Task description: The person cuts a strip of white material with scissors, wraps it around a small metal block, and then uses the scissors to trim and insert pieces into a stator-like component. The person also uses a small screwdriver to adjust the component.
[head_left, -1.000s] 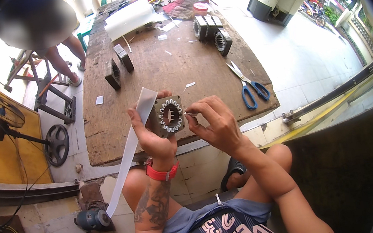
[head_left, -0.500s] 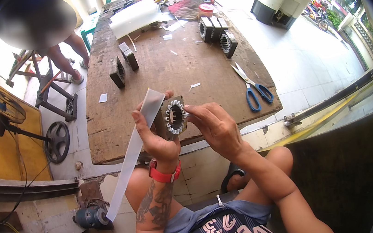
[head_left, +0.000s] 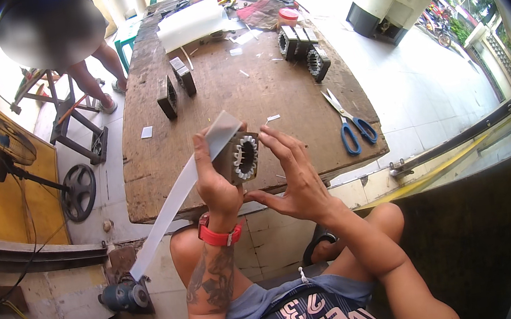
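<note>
My left hand grips a square motor stator core above the near edge of the table. White insulating liners ring the round toothed opening of the core, which faces to the right. A long translucent plastic strip is also held in that hand, its lower end hanging down to the left. My right hand is spread beside the core, fingers apart, with the fingertips close to its right side. Whether they touch it I cannot tell. Blue-handled scissors lie open on the table to the right.
More stator cores stand on the wooden table: a pair at left, several at far right. A plastic sheet roll and red-lidded tub are at the back. A person is at far left, near a fan.
My right hand has gone from pinching at the core's rim to spread fingers beside it. The core has turned further to the right, and the strip has shifted with my left hand.
</note>
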{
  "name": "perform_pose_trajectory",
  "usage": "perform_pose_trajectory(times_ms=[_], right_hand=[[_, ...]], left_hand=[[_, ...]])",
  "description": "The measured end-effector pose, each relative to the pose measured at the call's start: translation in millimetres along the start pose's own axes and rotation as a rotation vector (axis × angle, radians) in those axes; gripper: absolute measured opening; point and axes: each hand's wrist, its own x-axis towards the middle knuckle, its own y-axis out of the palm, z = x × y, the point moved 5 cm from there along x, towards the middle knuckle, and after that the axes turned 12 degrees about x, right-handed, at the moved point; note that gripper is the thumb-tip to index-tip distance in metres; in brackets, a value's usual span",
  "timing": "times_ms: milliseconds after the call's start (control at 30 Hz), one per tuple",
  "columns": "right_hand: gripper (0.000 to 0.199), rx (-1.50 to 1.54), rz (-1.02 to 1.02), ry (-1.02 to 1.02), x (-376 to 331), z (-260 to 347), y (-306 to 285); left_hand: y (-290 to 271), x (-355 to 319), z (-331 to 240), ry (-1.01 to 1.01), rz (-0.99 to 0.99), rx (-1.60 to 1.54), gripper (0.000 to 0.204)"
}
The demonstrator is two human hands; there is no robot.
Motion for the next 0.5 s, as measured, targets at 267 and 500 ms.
perform_pose_trajectory(times_ms=[267,500], right_hand=[[0.116,0.454,0.091,0.326,9,-25,-7],[0.099,-0.133,0.268,0.207,156,-116,-57]], left_hand=[[32,-6,0,0.086,0.141,0.147,0.060],[-43,30,-13,0.091,-0.156,0.049,0.061]])
